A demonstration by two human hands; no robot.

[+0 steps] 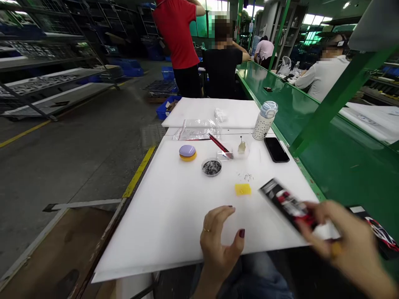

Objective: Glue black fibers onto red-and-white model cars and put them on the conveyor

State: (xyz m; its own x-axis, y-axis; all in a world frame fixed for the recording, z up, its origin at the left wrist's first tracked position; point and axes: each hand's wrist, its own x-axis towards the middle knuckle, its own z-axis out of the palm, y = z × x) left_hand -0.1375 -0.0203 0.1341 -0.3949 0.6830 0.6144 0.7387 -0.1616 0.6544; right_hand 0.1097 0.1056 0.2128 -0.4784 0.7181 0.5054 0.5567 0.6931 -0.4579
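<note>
Two hands (215, 243) are low down. Two flat black-and-red things (285, 202) are at the lower right. Near the middle are one phone (276, 150), one bottle (262, 126), one round dish (211, 167) and one yellow square (242, 189). Four other people (179, 37) are at the top.

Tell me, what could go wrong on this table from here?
The right hand holds a dark printed item, blurred in this picture; swung inward, it might scatter the loose dark bits by the yellow piece. The round dish of black strands could perhaps spill if bumped.
</note>
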